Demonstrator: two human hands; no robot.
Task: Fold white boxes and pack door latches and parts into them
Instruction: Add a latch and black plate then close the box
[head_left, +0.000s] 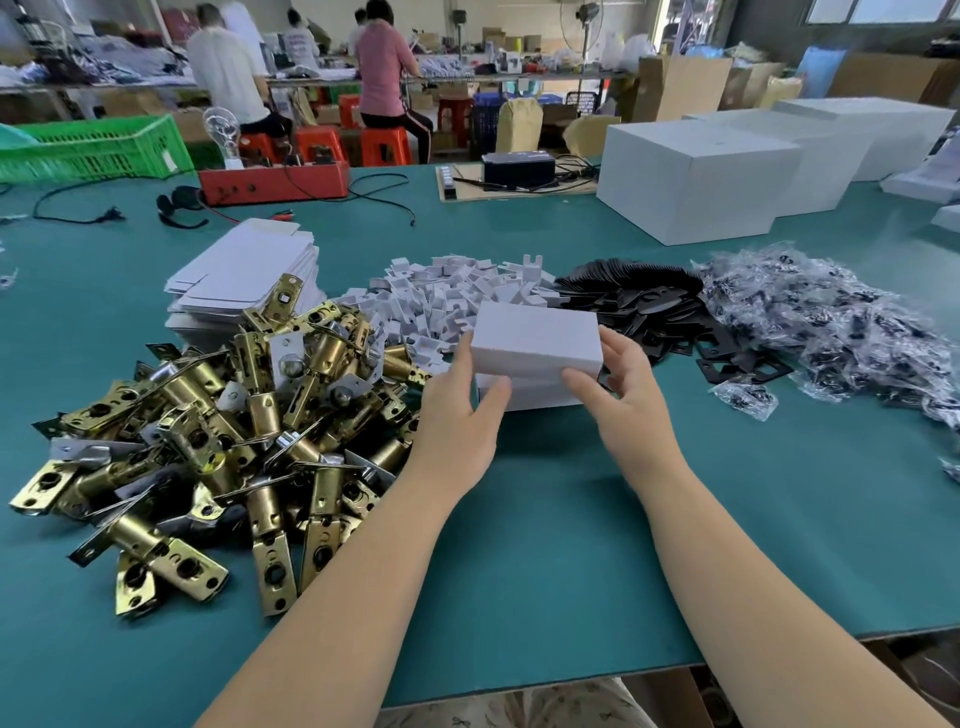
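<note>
A big green table (545, 545) holds everything. On its left lies a heap of gold door latches (218, 431). Behind it sits a stack of flat white boxes (244, 275), then white card bits (447, 296), black plates (649, 306) and bags of screws (831, 322). In the middle, the left hand (457, 410) and right hand (618, 384) both grip a closed white box (537, 338), which sits on another white box

Teal worktop (545, 545) in a busy workshop; far bench (467, 78) w/ cluttered goods; people (382, 67) seated on red stools (384, 145); green crate (98, 150) at left; brown cartons (680, 85) at right; standing fan (588, 15); windows (878, 9) top right, daylight coming in.
</note>
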